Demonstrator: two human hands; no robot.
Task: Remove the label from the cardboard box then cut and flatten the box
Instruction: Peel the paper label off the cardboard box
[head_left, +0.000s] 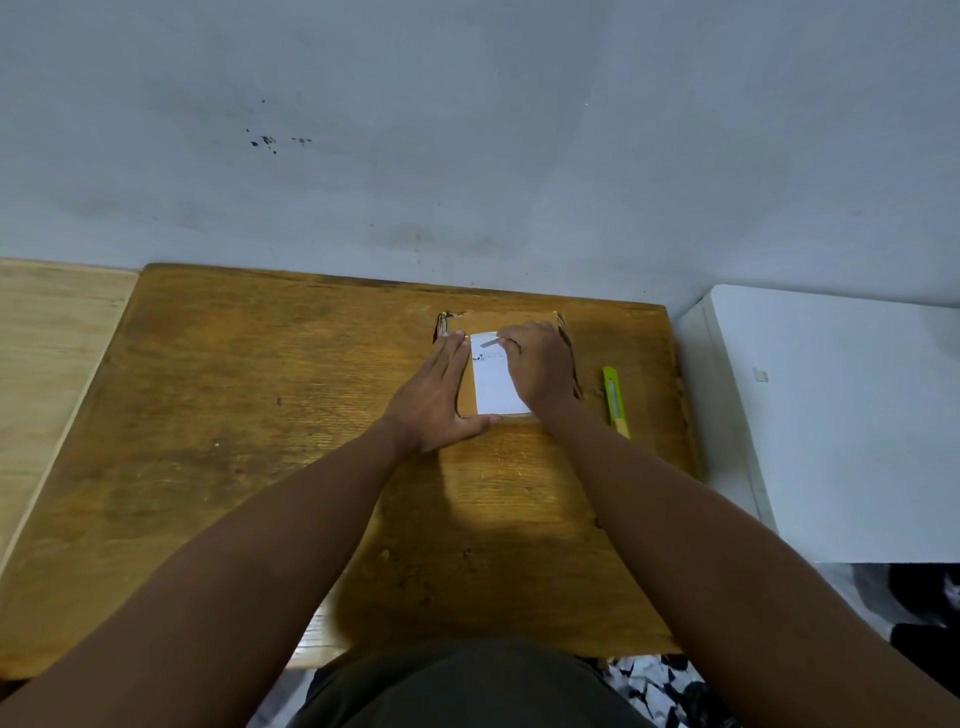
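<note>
Cardboard box (465, 387) lies flat on the wooden table (234, 415), toward the table's far right part, close to the far edge by the wall (467, 130). Box looks low and thin; its far-left corner is ragged, with torn cardboard layers showing.

White label (496, 387) sits on top of the box, covers most of the visible top face. Black print near the label's far end, too small to read. The label's far edge looks lifted, a greyish strip curled up there.

Left hand (439, 395) is spread flat, fingers straight and together, palm down, pressing the left side of the box, fingertips reaching toward the box's far-left corner, thumb along the box's near edge. Holds nothing.

Right hand (537, 364) is over the right part of the box, fingers curled in, pinching the lifted far edge of the label between thumb and fingertips. Hand hides the box's right side.

Yellow-green utility knife (616, 401) lies on the table just right of the box, not touching either hand, lengthwise near to far. Blade state not readable.

White cabinet (831, 415) stands right of the table. Lighter wood surface (47, 353) left of the table.
</note>
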